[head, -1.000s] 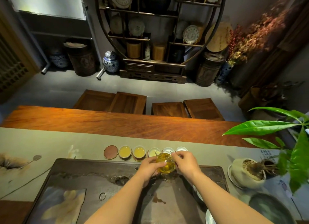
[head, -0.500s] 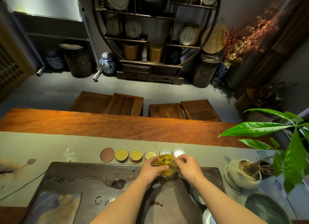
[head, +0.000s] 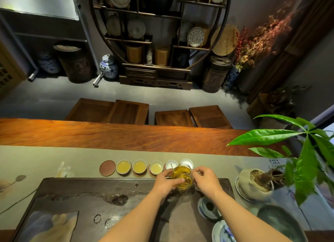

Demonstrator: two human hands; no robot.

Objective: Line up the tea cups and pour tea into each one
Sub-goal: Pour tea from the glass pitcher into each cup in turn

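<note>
A row of small white tea cups stands on the grey-green runner behind the dark tea tray (head: 90, 202). Three cups (head: 123, 167) (head: 139, 166) (head: 156, 167) hold yellow tea; two white cups (head: 170, 164) (head: 186, 163) to their right look empty. A bare brown coaster (head: 107, 167) lies at the row's left end. A glass pitcher (head: 182, 176) of amber tea sits upright in front of the two white cups. My left hand (head: 165, 183) grips its left side. My right hand (head: 206, 178) pinches its right side at the handle.
A potted plant (head: 256, 184) with big green leaves (head: 307, 151) stands on the right. Blue-and-white dishes (head: 207, 207) (head: 223, 231) and a dark bowl (head: 278, 222) lie near my right forearm. Two metal rings (head: 103, 221) rest on the tray. Wooden stools (head: 173, 118) stand beyond the table.
The pitcher has come back from a tilt over the third cup to upright and shifted right, in front of the two white cups. The third cup now holds tea.
</note>
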